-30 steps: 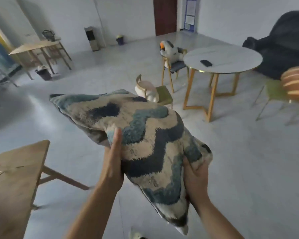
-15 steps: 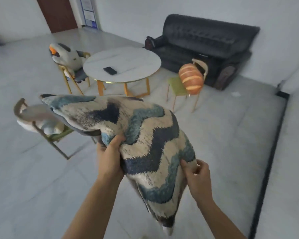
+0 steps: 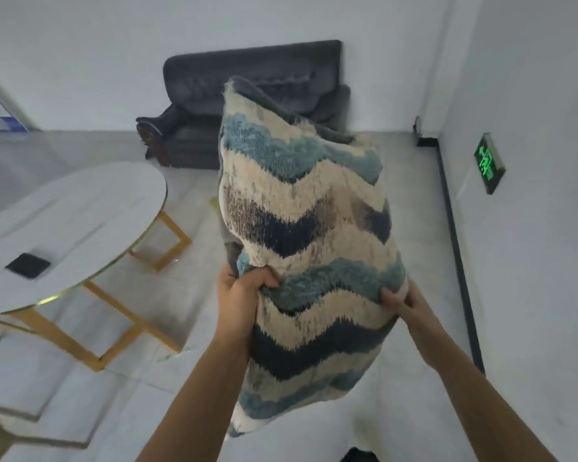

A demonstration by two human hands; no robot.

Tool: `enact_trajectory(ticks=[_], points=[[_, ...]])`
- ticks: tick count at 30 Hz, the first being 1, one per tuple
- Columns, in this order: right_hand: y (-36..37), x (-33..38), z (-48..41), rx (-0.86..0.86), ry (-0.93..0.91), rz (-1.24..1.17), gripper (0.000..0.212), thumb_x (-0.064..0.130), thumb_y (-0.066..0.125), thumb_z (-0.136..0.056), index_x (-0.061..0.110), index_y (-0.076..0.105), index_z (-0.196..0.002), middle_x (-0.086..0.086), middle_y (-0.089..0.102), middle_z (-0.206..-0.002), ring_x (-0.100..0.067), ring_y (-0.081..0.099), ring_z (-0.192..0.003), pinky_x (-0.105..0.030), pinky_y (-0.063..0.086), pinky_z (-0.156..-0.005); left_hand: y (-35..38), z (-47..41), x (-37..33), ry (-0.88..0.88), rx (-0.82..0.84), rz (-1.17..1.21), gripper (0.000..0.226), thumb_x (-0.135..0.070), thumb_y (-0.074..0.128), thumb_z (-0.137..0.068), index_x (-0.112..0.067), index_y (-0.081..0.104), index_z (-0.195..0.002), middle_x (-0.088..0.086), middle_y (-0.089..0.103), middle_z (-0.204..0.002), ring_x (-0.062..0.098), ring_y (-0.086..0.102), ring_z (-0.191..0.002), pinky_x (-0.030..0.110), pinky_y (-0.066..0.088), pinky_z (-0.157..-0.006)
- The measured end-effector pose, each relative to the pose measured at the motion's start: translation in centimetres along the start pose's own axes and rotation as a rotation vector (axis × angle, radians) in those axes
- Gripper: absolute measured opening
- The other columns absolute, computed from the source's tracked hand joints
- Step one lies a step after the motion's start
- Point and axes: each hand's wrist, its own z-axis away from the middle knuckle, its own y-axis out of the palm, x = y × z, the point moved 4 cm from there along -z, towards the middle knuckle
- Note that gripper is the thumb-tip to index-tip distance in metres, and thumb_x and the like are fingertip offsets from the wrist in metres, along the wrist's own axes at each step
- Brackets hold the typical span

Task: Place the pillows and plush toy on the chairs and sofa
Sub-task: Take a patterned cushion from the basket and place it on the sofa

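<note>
Fingers [image 3: 264, 282] of our left hand [image 3: 239, 296] are curled into the pillow [image 3: 307, 228]: the thumb hooks over its front face near the left edge, and the rest are tucked behind the fabric where we cannot see them. We hold the pillow upright in the air, its zigzag bands of cream, teal and navy facing us, its top corner covering part of the sofa [image 3: 247, 105] beyond. On the other side our right hand [image 3: 399, 300] pinches the right edge, fingertips bunched together and pressed into the pile. We judge that we are carrying it to the sofa, and it is well short of the seat. To do this well we would keep both grips on the sides so the soft filling does not sag or fold, pass the table without brushing it, lower the pillow onto the seat and lean it against the backrest before letting go, since a limp cushion dropped from height could roll off the front. At our left stands a round table [image 3: 74, 221] with a pale top and yellow legs, a dark flat object [image 3: 27, 265] lying on it. The floor [image 3: 187, 201] is pale, glossy tile. The dark sofa stands against the white back wall, and on the right-hand wall [image 3: 531, 95] a green exit sign [image 3: 489, 163] glows above a dark baseboard [image 3: 457, 261].
</note>
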Motion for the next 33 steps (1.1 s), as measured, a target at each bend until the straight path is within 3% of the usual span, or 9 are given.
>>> enact_trajectory(ticks=[2, 6, 11, 15, 18, 20, 25, 28, 33], points=[[-1.2, 2.5, -4.9, 0.107, 0.015, -0.059, 0.115, 0.072, 0.091, -0.038, 0.025, 0.055, -0.136, 0.002, 0.072, -0.126, -0.026, 0.064, -0.122, -0.034, 0.058, -0.091, 3.0, -5.2, -1.1, 0.013, 0.041, -0.009, 0.038, 0.021, 0.049, -0.068, -0.013, 0.066, -0.066, -0.004, 0.065, -0.056, 0.013, 0.062, -0.055, 0.020, 0.050, -0.048], [-2.0, 8.5, -14.4, 0.231, 0.005, -0.058, 0.114, 0.058, 0.099, -0.033, 0.013, 0.060, -0.130, -0.009, 0.073, -0.123, -0.033, 0.067, -0.117, -0.047, 0.053, -0.100, 6.3, -15.9, -2.6, 0.089, 0.027, -0.077, 0.032, 0.030, 0.033, -0.080, 0.004, 0.048, -0.093, -0.015, 0.065, -0.052, 0.000, 0.062, -0.052, 0.009, 0.049, -0.055], [-1.9, 14.8, -28.2, 0.176, 0.005, -0.251, 0.061, 0.060, 0.070, -0.073, 0.021, 0.066, -0.119, -0.002, 0.078, -0.109, -0.025, 0.073, -0.105, -0.032, 0.061, -0.077, 8.9, -30.3, -1.5, 0.099, -0.029, -0.064, 0.010, -0.003, 0.058, -0.074, -0.002, 0.064, -0.081, -0.014, 0.067, -0.060, -0.001, 0.063, -0.060, 0.013, 0.051, -0.061], [-1.8, 18.7, -41.9, -0.007, -0.016, -0.219, 0.068, 0.051, 0.085, -0.064, 0.013, 0.070, -0.117, -0.011, 0.078, -0.109, -0.031, 0.075, -0.099, -0.042, 0.062, -0.080, 13.4, -42.1, 0.2, 0.138, -0.070, -0.032, 0.026, -0.019, 0.066, -0.083, -0.008, 0.063, -0.106, -0.023, 0.073, -0.079, -0.004, 0.068, -0.078, 0.015, 0.053, -0.075], [-2.3, 22.3, -51.7, -0.136, -0.063, -0.182, 0.026, 0.023, 0.075, -0.082, 0.008, 0.072, -0.103, -0.009, 0.080, -0.093, -0.026, 0.077, -0.086, -0.031, 0.062, -0.063, 17.4, -51.7, 0.2, 0.073, -0.072, -0.022, 0.067, -0.049, 0.073, -0.080, -0.025, 0.055, -0.141, -0.013, 0.072, -0.123, 0.011, 0.066, -0.117, 0.035, 0.051, -0.104], [-2.9, 25.2, -57.4, -0.164, -0.076, -0.146, 0.012, 0.014, 0.070, -0.089, 0.008, 0.072, -0.100, -0.008, 0.080, -0.090, -0.020, 0.078, -0.078, -0.027, 0.061, -0.059, 20.3, -57.4, -0.7, 0.022, -0.068, -0.023, 0.065, -0.055, 0.070, -0.086, -0.033, 0.050, -0.144, -0.017, 0.067, -0.124, 0.016, 0.060, -0.124, 0.044, 0.044, -0.111], [-5.1, 30.8, -70.2, -0.137, -0.122, -0.125, 0.029, 0.019, 0.080, -0.078, 0.012, 0.070, -0.104, 0.001, 0.080, -0.086, -0.018, 0.077, -0.082, -0.024, 0.060, -0.059, 28.1, -70.7, -3.2, -0.023, 0.055, -0.140, 0.083, -0.080, 0.069, -0.064, -0.037, 0.049, -0.132, -0.012, 0.057, -0.131, 0.004, 0.059, -0.114, 0.028, 0.047, -0.098], [-6.5, 32.4, -78.2, -0.083, -0.094, -0.128, 0.073, 0.041, 0.097, -0.042, 0.012, 0.069, -0.104, -0.003, 0.080, -0.089, -0.023, 0.077, -0.086, -0.025, 0.060, -0.059, 32.5, -78.8, -3.5, -0.017, 0.088, -0.241, 0.040, -0.058, 0.069, -0.081, -0.040, 0.043, -0.105, -0.014, 0.044, -0.127, -0.003, 0.050, -0.100, 0.028, 0.041, -0.100], [-8.1, 34.1, -95.1, -0.020, -0.029, -0.080, 0.045, 0.015, 0.080, -0.061, 0.009, 0.066, -0.103, 0.000, 0.080, -0.081, -0.016, 0.077, -0.075, -0.030, 0.064, -0.063, 38.0, -94.1, -2.4, 0.041, 0.071, -0.202, 0.081, -0.062, 0.089, -0.058, -0.028, 0.058, -0.125, -0.001, 0.073, -0.121, 0.019, 0.072, -0.109, 0.035, 0.060, -0.087]])
